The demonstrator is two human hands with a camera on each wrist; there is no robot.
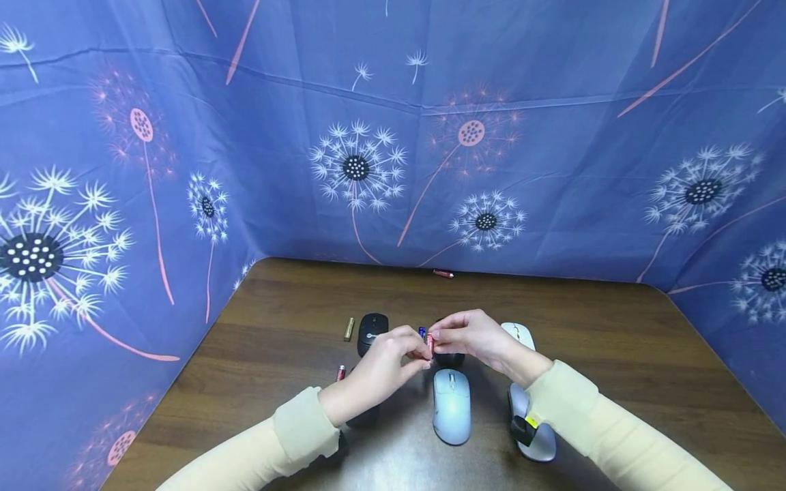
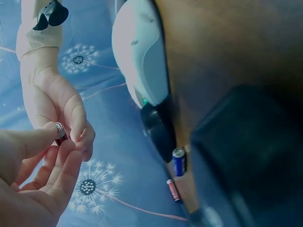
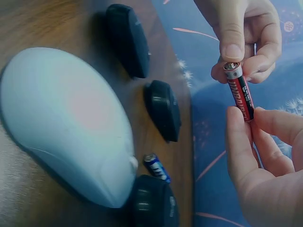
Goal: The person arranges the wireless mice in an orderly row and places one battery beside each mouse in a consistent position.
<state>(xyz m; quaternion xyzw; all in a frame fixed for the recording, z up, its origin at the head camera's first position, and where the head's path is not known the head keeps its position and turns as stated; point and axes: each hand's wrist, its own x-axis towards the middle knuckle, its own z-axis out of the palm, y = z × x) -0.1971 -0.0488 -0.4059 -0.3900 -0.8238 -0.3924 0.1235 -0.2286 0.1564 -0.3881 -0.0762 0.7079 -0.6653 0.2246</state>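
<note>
Between both hands, above the table, is a red-and-black AA battery with a silver end. My right hand pinches its body between thumb and fingers. At the silver end, my left hand has its thumb on the tip and its fingers curled beside it. Just below the hands lies a light blue computer mouse. A black mouse is partly covered by my right hand. Next to it lies a blue battery, which also shows in the left wrist view. Another dark mouse is mostly hidden under my left arm.
Left of the hands are a black mouse, a gold battery and a red battery. One more red battery lies at the table's back edge. On the right are a white mouse and a grey mouse, partly behind the sleeve.
</note>
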